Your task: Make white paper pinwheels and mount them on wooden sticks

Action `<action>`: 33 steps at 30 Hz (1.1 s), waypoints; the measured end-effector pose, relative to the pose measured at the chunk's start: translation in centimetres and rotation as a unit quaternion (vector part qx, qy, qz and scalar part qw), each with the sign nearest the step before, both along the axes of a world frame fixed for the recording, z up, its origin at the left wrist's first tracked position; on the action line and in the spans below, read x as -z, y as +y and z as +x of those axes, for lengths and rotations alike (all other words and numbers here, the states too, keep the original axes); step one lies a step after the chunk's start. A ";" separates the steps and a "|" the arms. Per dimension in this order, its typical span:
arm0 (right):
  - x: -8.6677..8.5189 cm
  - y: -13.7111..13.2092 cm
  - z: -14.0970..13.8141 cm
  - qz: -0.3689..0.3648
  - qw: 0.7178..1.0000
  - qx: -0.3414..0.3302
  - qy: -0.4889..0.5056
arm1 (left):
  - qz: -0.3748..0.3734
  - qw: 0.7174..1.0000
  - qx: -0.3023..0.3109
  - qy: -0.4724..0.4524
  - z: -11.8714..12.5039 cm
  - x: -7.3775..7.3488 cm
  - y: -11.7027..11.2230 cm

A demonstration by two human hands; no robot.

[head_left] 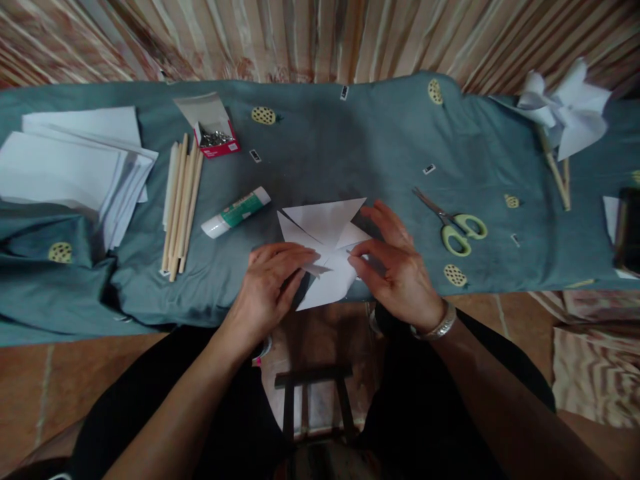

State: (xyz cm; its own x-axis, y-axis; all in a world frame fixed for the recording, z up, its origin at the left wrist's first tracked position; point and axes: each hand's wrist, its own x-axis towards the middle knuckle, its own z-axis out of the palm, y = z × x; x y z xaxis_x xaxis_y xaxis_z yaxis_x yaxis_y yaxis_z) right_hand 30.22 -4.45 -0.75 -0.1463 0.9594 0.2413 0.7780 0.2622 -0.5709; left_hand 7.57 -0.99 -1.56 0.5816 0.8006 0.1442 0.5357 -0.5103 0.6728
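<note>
A white paper sheet point(327, 227), cut inward from its corners into pinwheel blades, lies at the table's front edge between my hands. My left hand point(270, 280) pinches a blade of it on the left side, thumb below and fingers above. With thumb and forefinger closed, my right hand point(395, 267) grips the paper's right side, its other fingers raised behind. A small dark bit shows at the right fingertips, too small to name. Left of the paper lies a glue stick point(237, 212) with a green label. Green-handled scissors point(453, 227) rest to the right.
Wooden sticks point(183, 207) lie beside an open red box point(217, 137) of small metal pieces. White paper sheets point(65, 167) are stacked at the left. Finished paper pinwheels point(575, 113) on sticks lie far right, above a dark object point(627, 230). A green cloth point(325, 147) covers the table.
</note>
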 end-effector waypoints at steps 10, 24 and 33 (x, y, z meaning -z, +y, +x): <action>0.1 -0.1 -0.1 0.011 1.000 -0.006 -0.010 | -0.043 0.998 -0.048 0.011 1.1 -0.2 0.6; 0.6 -0.5 -0.2 -0.009 1.000 0.003 -0.010 | -0.045 0.993 -0.104 0.030 2.7 -0.1 1.1; 0.3 -0.3 -0.6 0.009 1.000 0.006 0.011 | -0.059 0.990 -0.123 0.017 2.7 -0.3 1.0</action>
State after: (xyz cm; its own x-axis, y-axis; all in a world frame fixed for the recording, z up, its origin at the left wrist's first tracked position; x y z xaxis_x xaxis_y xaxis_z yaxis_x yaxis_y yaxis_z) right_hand 29.64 -4.76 -1.08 -0.1292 0.9568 0.2606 0.7690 0.2626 -0.5828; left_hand 10.31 -0.01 -1.23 0.3698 0.9288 0.0239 0.6575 -0.2798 0.6996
